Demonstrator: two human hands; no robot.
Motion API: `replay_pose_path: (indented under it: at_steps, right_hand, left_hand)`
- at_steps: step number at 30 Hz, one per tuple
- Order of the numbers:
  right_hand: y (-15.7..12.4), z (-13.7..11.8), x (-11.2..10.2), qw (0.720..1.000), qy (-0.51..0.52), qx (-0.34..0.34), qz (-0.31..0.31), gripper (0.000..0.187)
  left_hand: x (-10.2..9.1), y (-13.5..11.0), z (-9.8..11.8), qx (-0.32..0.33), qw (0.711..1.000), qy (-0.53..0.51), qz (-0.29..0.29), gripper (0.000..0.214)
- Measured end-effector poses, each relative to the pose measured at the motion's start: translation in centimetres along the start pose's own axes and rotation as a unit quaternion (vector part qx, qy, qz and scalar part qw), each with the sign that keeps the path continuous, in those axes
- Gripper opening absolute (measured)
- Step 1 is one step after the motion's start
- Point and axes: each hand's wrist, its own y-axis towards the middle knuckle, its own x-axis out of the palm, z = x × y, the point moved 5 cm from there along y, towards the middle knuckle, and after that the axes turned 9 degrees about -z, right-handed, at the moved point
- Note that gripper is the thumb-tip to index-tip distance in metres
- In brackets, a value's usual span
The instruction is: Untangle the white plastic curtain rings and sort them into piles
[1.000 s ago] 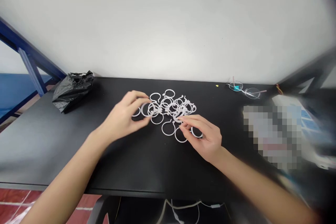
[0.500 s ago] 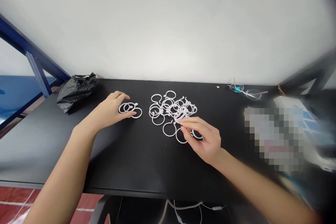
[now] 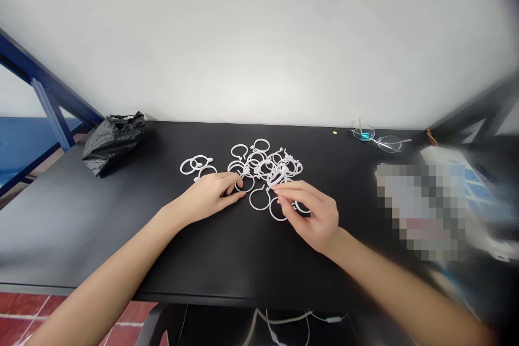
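Sorting seems under way. At frame centre on the black tabletop (image 3: 162,248), the left hand (image 3: 211,197) rests close-held fingers on the pile of white plastic split rings (image 3: 267,165), grip unclear. The right hand (image 3: 312,211) pinches one edge ring (image 3: 271,180). Freeing it calls for gentle untangling.

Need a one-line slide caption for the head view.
Left hand and right hand touch the near edge of a ring pile on a black table; a few loose rings lie apart, left.
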Motion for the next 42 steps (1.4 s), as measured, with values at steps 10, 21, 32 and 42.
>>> replay_pose_path:
  at_steps: [10, 21, 32, 42]
  right_hand:
    - [-0.5, 0.4, 0.3, 1.0, 0.025, 0.012, -0.005, 0.032]
    - [-0.1, -0.1, -0.1, 1.0, 0.024, 0.006, -0.009, 0.028]
    - [-0.2, -0.3, -0.1, 1.0, -0.006, -0.017, 0.01, 0.026]
    - [-0.6, -0.6, 0.4, 0.999, 0.009, -0.029, -0.011, 0.025]
  left_hand:
    - [-0.8, -0.4, 2.3, 0.015, 0.89, -0.45, 0.079, 0.028]
    - [2.4, 0.1, 5.3, 0.028, 0.682, -0.729, 0.05, 0.027]
    - [1.8, -0.4, 4.7, 0.088, 0.827, -0.548, 0.093, 0.035]
    - [1.4, -0.9, 5.0, 0.099, 0.966, -0.187, 0.15, 0.044]
